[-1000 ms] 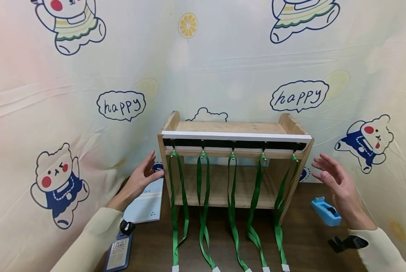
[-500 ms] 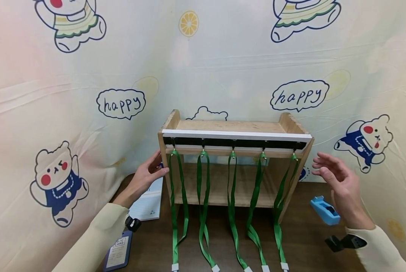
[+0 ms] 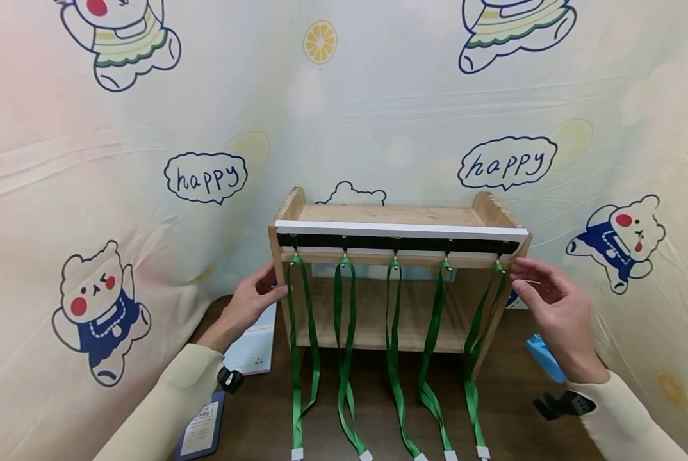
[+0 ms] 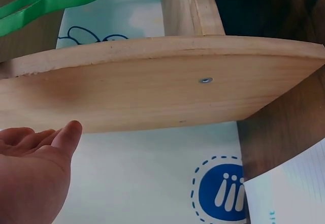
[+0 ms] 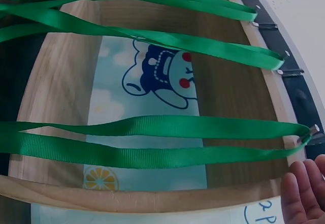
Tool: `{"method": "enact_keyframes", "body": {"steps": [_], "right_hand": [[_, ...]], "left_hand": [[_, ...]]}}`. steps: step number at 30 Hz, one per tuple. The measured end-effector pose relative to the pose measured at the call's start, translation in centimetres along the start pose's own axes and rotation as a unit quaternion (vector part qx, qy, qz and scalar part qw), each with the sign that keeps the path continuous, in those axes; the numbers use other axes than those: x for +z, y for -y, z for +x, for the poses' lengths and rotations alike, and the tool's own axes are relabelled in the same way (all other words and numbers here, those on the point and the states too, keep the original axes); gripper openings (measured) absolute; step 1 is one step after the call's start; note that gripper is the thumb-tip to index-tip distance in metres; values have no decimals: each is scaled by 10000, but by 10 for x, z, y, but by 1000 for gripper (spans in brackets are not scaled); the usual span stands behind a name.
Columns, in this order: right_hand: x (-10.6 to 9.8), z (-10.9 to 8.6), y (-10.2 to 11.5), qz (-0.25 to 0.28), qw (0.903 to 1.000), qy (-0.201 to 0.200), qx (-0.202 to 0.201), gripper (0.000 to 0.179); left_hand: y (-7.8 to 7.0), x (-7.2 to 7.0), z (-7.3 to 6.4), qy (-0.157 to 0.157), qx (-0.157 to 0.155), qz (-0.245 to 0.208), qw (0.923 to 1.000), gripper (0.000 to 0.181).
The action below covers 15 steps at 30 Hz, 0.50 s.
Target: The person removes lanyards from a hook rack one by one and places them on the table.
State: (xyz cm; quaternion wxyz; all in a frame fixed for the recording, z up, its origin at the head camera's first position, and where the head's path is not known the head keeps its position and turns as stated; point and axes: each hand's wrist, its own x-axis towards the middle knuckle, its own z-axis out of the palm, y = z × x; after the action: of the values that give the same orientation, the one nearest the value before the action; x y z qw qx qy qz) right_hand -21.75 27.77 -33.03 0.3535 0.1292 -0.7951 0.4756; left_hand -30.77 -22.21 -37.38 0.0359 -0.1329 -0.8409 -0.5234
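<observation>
Two hands at a wooden shelf [image 3: 390, 215], one beside each end. Holds the left hand [image 3: 252, 304] alongside the left side panel [image 4: 127, 97], with fingers relaxed and uncurled beside the outer face and with the thumb at the front edge. Holds the right hand [image 3: 560, 317] by the right front corner, with fingers loosely open, slightly bent, and with the thumb apart from them. Cannot tell how firmly, if at all, either presses on the wood. Upright on the table [image 3: 523, 435], between the hands, the shelf itself, with a white strip [image 3: 398, 229] and a black strip [image 3: 369, 244] across the upper front. Along the black strip, five hooks [image 5: 315, 128] with five looped green straps [image 3: 434, 323], down past the lower board to white ends [image 3: 297, 454]. Left of the shelf, a notebook [image 3: 257, 346]; nearer, a blue card holder [image 3: 201, 429], partly behind the left sleeve [image 3: 165, 390]. To the right, a light-blue dispenser [image 3: 542, 358], partly hidden by the right hand. At each wrist, a black device [image 3: 229, 379]. Behind everything, a cloth [image 3: 344, 96] printed with bears, fruit slices and "happy".
</observation>
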Motion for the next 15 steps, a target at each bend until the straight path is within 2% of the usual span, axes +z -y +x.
{"method": "enact_keyframes", "body": {"steps": [9,15], "right_hand": [[13,0,-2,-270,9989,-371,-65,36],[23,-1,-5,-440,9977,-520,-41,34]], "left_hand": [[-1,4,1,-29,121,145,9998,71],[0,9,1,-93,158,281,9994,55]]}}
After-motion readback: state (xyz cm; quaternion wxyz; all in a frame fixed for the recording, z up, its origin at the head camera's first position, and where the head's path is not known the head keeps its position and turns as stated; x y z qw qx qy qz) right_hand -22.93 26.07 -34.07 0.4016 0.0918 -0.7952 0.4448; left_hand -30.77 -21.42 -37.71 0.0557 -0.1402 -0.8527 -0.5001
